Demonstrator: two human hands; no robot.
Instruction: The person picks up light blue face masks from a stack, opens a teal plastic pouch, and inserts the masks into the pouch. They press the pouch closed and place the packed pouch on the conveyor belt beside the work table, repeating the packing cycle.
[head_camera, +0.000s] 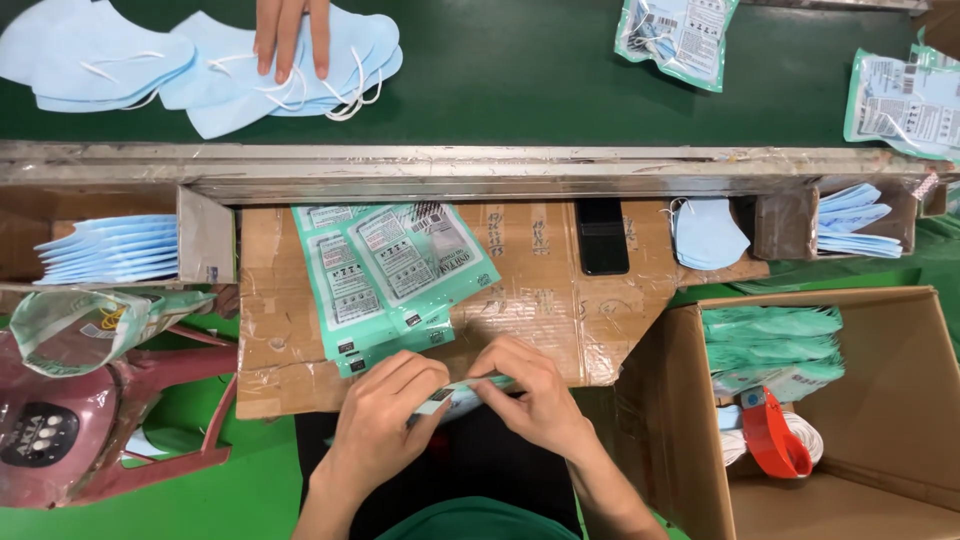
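A taped cardboard bench (540, 300) fills the middle of the frame, with a dark green conveyor belt (520, 70) along the top and a green floor (190, 500) at lower left. Loose green pouches (385, 275) lie fanned on the bench left of centre. Low in the centre, the left hand (385, 415) and right hand (535, 390) meet, fingers curled narrow, both pinching the edge of a slim green packet (462, 392) held between them. At top left, another person's hand (292, 35) rests on blue masks (220, 65).
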